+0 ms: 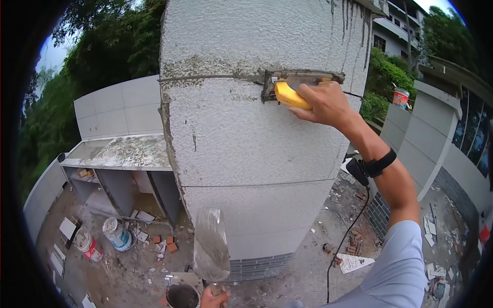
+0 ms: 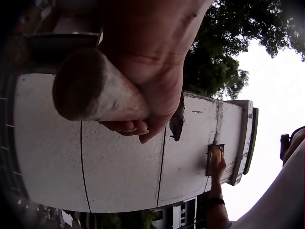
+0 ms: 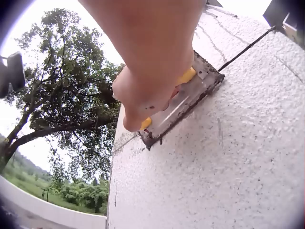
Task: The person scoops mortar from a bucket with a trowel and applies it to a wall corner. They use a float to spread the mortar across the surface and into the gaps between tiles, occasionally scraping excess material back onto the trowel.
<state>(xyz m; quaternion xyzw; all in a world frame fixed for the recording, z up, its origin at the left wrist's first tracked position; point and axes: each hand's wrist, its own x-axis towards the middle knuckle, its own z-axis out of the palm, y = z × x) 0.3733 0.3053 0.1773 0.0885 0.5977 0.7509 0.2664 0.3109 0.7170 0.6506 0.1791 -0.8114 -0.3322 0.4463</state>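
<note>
The right hand grips the yellow handle of a flat rectangular float, which lies against the rough white wall over a dark horizontal joint. In the right wrist view, the float's plate is smeared with grey mortar along its edges. Low in the head view, the left hand holds a trowel whose mortar-coated blade points upward in front of the wall. The left wrist view shows the left hand curled round the trowel's round handle.
Two buckets stand at the lower left near a shelf unit with a stained top. A round container is beside the left hand. Brick pieces and rubble litter the ground. A cable hangs from the right forearm.
</note>
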